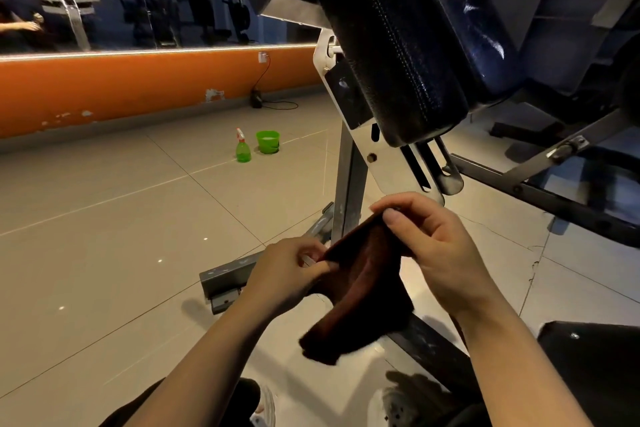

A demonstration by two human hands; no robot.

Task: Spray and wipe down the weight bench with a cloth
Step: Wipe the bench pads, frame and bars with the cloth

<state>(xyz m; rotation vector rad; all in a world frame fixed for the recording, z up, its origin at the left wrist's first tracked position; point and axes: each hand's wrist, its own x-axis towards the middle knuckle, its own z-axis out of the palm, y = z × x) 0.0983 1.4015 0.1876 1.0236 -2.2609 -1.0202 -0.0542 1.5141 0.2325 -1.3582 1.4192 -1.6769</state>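
A dark brown cloth (360,291) hangs between both hands in the lower middle of the view. My left hand (287,274) pinches its left edge. My right hand (433,246) pinches its upper corner between thumb and fingers. The weight bench rises above them: a black padded cushion (391,45) on a grey and white metal frame (349,184). A green spray bottle (243,148) with a red and white trigger stands on the floor to the left, well beyond both hands.
A green bucket (267,141) sits beside the spray bottle. The bench's base bar (228,277) lies on the tiled floor under my hands. An orange wall strip (138,87) with a mirror above runs along the back. A black cable and adapter (257,99) lie by the wall.
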